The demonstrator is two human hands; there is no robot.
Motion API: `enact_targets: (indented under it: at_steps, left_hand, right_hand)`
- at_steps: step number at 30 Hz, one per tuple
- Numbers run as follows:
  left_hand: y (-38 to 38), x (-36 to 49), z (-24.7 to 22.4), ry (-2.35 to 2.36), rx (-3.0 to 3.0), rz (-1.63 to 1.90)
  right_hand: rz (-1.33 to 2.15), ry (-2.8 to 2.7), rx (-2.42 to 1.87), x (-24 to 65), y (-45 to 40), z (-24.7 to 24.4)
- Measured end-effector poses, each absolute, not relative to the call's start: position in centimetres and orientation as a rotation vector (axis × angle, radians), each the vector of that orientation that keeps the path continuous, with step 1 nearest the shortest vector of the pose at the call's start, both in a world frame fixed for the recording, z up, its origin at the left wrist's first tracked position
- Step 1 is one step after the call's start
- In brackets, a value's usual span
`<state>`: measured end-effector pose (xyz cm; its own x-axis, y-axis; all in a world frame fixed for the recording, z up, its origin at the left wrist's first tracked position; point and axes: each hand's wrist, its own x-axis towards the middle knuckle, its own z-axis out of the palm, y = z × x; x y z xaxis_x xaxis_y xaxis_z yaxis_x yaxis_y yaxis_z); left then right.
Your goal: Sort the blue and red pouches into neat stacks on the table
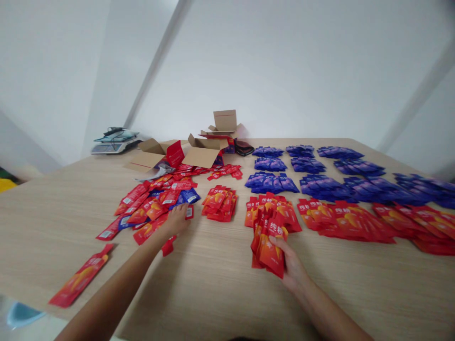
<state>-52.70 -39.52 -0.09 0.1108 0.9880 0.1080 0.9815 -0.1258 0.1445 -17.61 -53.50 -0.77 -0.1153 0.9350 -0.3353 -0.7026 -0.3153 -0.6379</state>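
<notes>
My right hand [293, 265] is closed round a bunch of red pouches [272, 244] with orange fruit prints, held upright over the near middle of the table. My left hand [178, 219] reaches to the right edge of a loose heap of red and blue pouches [151, 208]; its fingertips are among the pouches, and whether they grip one is unclear. Between the hands, farther back, lies a small stack of red pouches [220, 203]. Fanned red pouches [346, 220] form a row at the right, with rows of blue pouches [323, 187] behind them. A single red pouch [81, 279] lies at the near left.
Open cardboard boxes [204, 154] stand at the back of the wooden table [213, 284], behind the heap. A scale [115, 146] with papers and a cable on it sits at the back left. A dark pouch-like item [244, 148] lies beside the boxes. Below the table's left edge is a light-blue object [24, 315].
</notes>
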Motion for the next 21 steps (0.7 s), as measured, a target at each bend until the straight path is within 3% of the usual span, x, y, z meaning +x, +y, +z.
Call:
enact_targets:
  at_steps: [8,17,21]
  left_hand:
    - [-36.0,-53.4,2.1,1.949,2.450,0.185]
    - [-42.6,-49.1,8.1,1.604,2.554,1.097]
    - [-47.3,-43.6,7.8,1.093,2.692,0.816]
  right_hand:
    - [1.849,-0.346,-0.794,-17.4,-53.8,-1.0]
    - [1.835,-0.293,-0.734,-17.4,-53.9,-0.4]
    - [1.812,-0.313,-0.662,-17.1,-53.7,-0.5]
